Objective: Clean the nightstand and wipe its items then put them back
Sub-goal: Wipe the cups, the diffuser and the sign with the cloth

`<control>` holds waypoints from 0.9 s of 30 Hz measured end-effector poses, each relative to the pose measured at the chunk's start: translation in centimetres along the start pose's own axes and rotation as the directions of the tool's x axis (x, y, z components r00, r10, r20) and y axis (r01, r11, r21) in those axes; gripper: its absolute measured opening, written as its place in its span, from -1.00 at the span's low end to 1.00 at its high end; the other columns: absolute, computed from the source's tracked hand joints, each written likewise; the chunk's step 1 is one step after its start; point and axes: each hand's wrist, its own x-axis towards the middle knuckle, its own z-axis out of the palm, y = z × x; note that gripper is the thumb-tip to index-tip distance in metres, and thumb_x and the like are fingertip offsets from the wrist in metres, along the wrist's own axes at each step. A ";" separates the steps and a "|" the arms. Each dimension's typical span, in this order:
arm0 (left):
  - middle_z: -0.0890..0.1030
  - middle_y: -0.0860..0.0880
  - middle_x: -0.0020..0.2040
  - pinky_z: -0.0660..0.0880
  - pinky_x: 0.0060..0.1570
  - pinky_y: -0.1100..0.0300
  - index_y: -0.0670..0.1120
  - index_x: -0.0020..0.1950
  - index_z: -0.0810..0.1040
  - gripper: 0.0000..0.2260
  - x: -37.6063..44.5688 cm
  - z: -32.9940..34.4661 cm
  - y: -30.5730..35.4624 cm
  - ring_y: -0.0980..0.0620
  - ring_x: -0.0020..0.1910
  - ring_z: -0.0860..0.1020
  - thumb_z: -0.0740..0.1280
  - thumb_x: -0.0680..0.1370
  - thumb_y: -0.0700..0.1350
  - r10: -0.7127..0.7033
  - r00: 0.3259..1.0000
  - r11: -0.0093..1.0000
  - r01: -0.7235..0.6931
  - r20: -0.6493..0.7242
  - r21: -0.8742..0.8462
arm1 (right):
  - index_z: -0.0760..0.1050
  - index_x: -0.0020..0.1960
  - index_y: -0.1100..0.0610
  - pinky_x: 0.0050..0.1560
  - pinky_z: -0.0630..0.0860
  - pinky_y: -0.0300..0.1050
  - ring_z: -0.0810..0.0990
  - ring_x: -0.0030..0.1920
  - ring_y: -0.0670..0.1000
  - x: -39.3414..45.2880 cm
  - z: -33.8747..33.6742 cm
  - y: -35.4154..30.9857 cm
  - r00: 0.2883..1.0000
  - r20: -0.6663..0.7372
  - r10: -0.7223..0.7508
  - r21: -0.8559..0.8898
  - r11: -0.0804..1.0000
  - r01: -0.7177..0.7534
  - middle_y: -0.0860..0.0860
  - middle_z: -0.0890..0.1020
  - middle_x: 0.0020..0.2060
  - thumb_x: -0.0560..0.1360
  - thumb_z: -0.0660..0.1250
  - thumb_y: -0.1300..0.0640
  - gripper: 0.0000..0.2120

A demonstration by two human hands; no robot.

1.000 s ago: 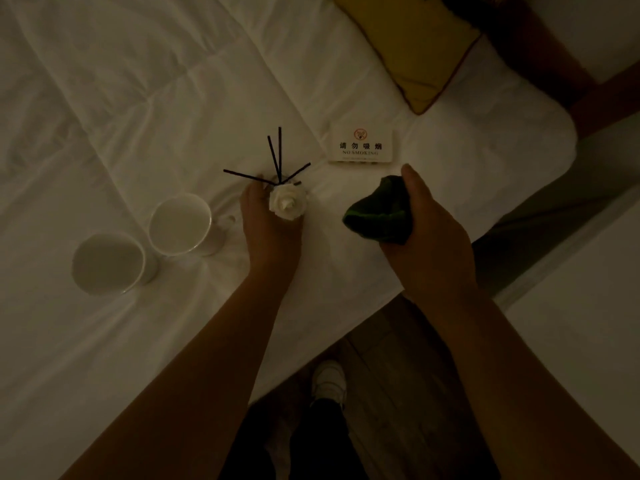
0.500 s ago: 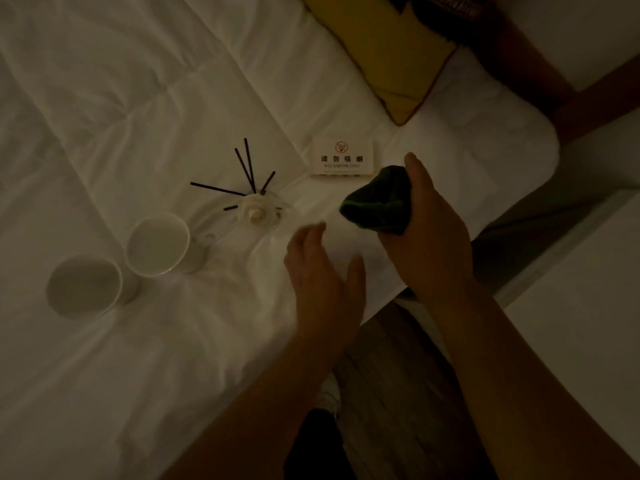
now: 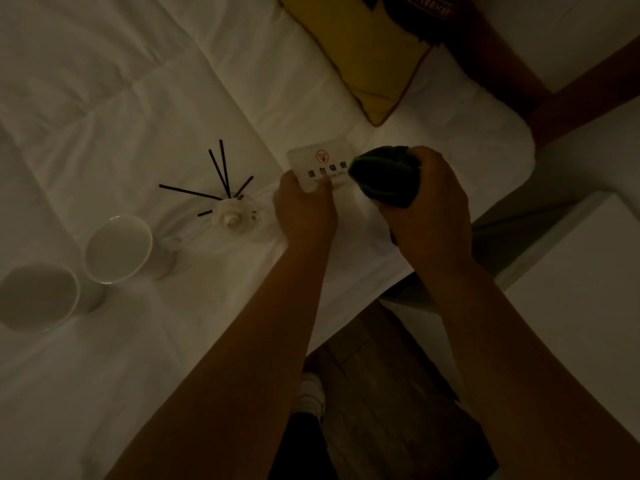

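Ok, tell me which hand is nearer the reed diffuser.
Left. The left hand is just right of the reed diffuser, holding the no-smoking sign by its near edge. The right hand is farther right, beyond the sign, gripping the green cloth.

Left hand (image 3: 304, 209) grips sign (image 3: 317, 169); right hand (image 3: 429, 209) seemingly presses dark cloth (image 3: 382, 176) against it

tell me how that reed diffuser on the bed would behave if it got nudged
The reed diffuser would probably tip easily: it stands on soft, wrinkled bedding, not a firm surface. Its dark reeds splay loosely and may well shift or fall out. The bottle looks like glass or ceramic, so likely rigid and somewhat fragile.
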 end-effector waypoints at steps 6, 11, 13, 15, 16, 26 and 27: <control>0.64 -0.05 -0.01 0.59 -0.12 0.15 -0.12 0.18 0.48 -0.77 -3.1 -2.4 -0.4 0.05 -0.11 0.66 0.32 0.55 -0.08 -0.077 0.973 0.921 0.152 0.216 -0.359 | 0.40 0.35 0.13 0.27 0.42 -0.01 0.40 0.31 0.04 1.0 2.0 -1.8 0.992 0.098 -0.085 -0.038 0.995 0.089 0.09 0.46 0.30 0.39 0.47 -0.09 -0.38; 0.67 -0.07 0.02 0.60 -0.05 -0.02 -0.09 0.20 0.51 -0.77 -5.2 -4.5 0.2 -0.05 -0.02 0.65 0.30 0.54 -0.21 0.019 0.941 0.899 0.132 0.339 -0.418 | 0.12 0.52 -0.06 0.37 0.12 0.36 -0.02 0.51 0.19 0.1 3.1 -4.0 0.898 0.375 -0.228 -0.206 0.925 0.321 0.04 0.11 0.53 0.48 -0.15 -0.40 -0.29; 0.67 -0.10 0.03 0.59 -0.02 0.00 -0.12 0.22 0.50 -0.76 -5.5 -5.2 0.2 -0.09 0.00 0.64 0.31 0.55 -0.22 0.034 0.929 0.876 0.151 0.370 -0.458 | 0.09 0.50 -0.20 0.32 0.08 0.47 -0.06 0.51 0.21 -0.3 3.1 -3.8 0.914 0.338 -0.223 -0.282 0.903 0.324 -0.03 0.07 0.54 0.53 -0.18 -0.35 -0.42; 0.67 -0.12 0.00 0.59 -0.05 0.07 -0.11 0.19 0.51 -0.78 -5.9 -5.8 0.3 -0.09 0.00 0.64 0.33 0.54 -0.18 0.064 0.913 0.885 0.135 0.403 -0.446 | 0.05 0.48 -0.27 0.30 0.05 0.50 -0.08 0.50 0.27 -0.1 2.8 -3.3 0.934 0.310 -0.177 -0.350 0.892 0.285 -0.04 0.04 0.55 0.53 -0.18 -0.36 -0.45; 0.67 -0.10 -0.01 0.57 -0.09 0.14 -0.09 0.18 0.52 -0.78 -6.1 -6.0 0.2 -0.07 0.00 0.64 0.35 0.54 -0.16 0.076 0.907 0.890 0.126 0.415 -0.439 | 0.04 0.48 -0.27 0.32 0.05 0.48 -0.08 0.50 0.28 0.1 2.5 -3.0 0.939 0.310 -0.147 -0.347 0.902 0.255 -0.03 0.02 0.55 0.52 -0.17 -0.38 -0.44; 0.67 -0.10 0.01 0.59 -0.09 0.08 -0.12 0.21 0.51 -0.77 -6.1 -6.0 1.1 -0.08 0.00 0.65 0.31 0.57 -0.11 0.108 0.870 0.889 0.132 0.480 -0.439 | 0.17 0.49 -0.15 0.27 0.31 0.23 0.14 0.44 0.30 -0.6 1.8 -2.7 0.933 0.265 -0.243 -0.278 0.907 0.315 0.07 0.18 0.51 0.56 -0.05 -0.27 -0.47; 0.68 -0.08 -0.01 0.58 -0.15 0.17 -0.09 0.19 0.51 -0.77 -6.1 -6.1 1.2 -0.05 0.00 0.65 0.33 0.56 -0.09 0.114 0.872 0.898 0.114 0.475 -0.425 | 0.19 0.48 -0.13 0.25 0.34 0.12 0.20 0.42 0.25 -0.3 1.8 -2.5 0.943 0.244 -0.228 -0.236 0.929 0.286 0.08 0.21 0.49 0.56 -0.02 -0.26 -0.47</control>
